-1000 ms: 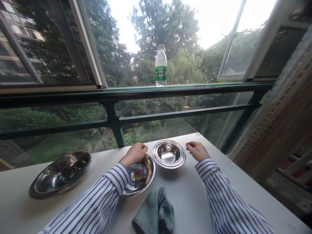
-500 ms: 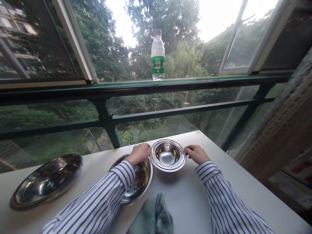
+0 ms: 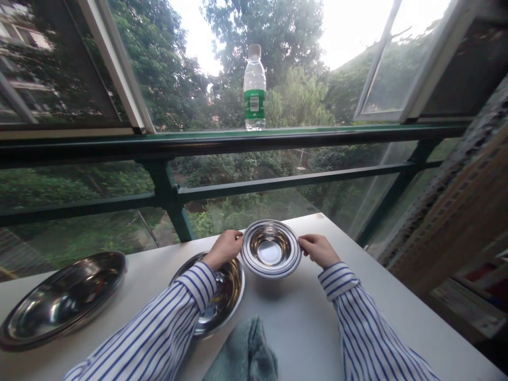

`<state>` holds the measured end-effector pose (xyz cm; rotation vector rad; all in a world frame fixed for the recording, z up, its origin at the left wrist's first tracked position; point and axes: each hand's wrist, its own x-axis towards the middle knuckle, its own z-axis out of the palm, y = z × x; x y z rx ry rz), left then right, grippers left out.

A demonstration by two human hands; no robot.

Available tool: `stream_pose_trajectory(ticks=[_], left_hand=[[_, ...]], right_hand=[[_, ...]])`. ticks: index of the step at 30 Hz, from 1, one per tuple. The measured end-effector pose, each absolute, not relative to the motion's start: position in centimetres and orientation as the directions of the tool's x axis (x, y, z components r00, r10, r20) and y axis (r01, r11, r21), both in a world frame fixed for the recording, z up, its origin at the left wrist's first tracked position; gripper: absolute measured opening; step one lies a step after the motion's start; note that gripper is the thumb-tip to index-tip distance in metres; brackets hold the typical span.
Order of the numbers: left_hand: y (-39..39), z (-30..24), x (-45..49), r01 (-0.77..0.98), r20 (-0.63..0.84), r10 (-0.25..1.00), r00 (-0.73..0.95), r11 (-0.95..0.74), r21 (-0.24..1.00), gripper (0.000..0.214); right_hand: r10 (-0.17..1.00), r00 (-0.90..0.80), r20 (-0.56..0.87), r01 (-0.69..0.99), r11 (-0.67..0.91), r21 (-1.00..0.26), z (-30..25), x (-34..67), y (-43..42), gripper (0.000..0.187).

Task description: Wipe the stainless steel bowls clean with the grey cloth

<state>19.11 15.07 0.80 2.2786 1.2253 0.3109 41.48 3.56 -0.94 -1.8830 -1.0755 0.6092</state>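
A small steel bowl (image 3: 270, 247) is raised off the white table (image 3: 381, 312) and tilted toward me. My left hand (image 3: 225, 247) grips its left rim and my right hand (image 3: 315, 248) grips its right rim, fingers closed. Under my left forearm sits a second, wider steel bowl (image 3: 224, 296) on the table. Both sleeves are white with blue stripes.
A large steel dish (image 3: 59, 300) lies at the table's left. A grey-green cloth (image 3: 244, 355) is bunched at the near edge. A water bottle (image 3: 254, 89) stands on the green railing (image 3: 317, 135) ahead; open windows lie beyond. The table's right edge drops off.
Both hands closed in on the small bowl, gripped its rim and lifted it, tilting it toward me. The view shifted slightly right.
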Motion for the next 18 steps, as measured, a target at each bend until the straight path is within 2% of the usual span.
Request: stream_pose_trajectory(ticks=[5,12,18], left_hand=[[14.8,1.8,18.7,0.627,0.038,0.823,0.567,-0.460,0.629,0.026],[14.4,3.6,16.9,0.551,0.146,0.840,0.523,-0.464,0.694,0.033],[14.2,4.6,14.5,0.509,0.143,0.862,0.487,-0.413,0.755,0.037]], right_hand=[[0.846,0.533,0.015,0.383,-0.226,-0.896,0.3,41.2,3.1,0.023],[0.848,0.523,0.085,0.363,-0.132,-0.922,2.2,39.6,2.5,0.030],[0.863,0.484,0.141,0.363,-0.051,-0.930,3.8,37.5,2.1,0.038]])
